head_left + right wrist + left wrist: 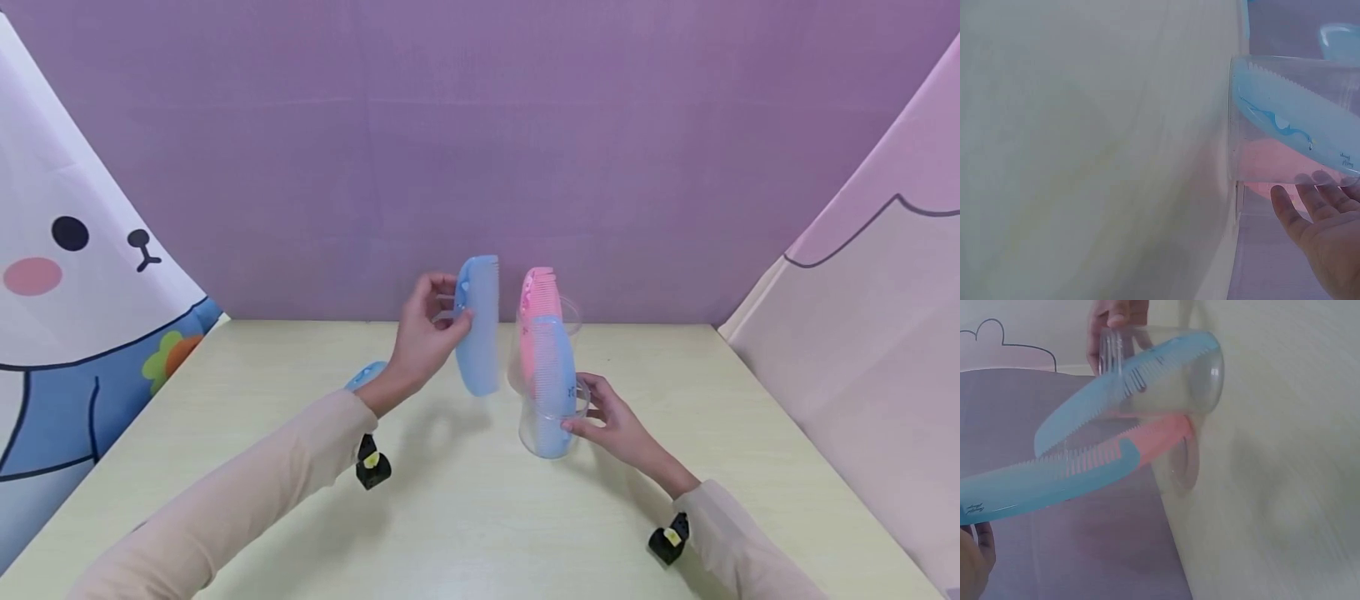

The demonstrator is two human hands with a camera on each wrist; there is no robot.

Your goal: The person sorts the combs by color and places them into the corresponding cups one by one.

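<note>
My left hand (429, 333) pinches a pale blue comb (480, 333) between thumb and fingers, upright in the air above the table. In the left wrist view this comb (1029, 490) crosses in front of a pink one. My right hand (618, 425) holds the side of a clear plastic cup (531, 440), thumb at the front, the other fingers partly hidden behind it. Inside that cup leans a second blue comb (553, 358), its upper part above the rim. Just behind, a pink comb (534, 292) stands in another clear cup (515, 371).
A blue object (365, 375), mostly hidden by the left forearm, lies on the pale wooden table (480, 533). A purple cloth (480, 150) hangs behind the table. Printed cloths flank it, with a cartoon animal (82, 250) on the left.
</note>
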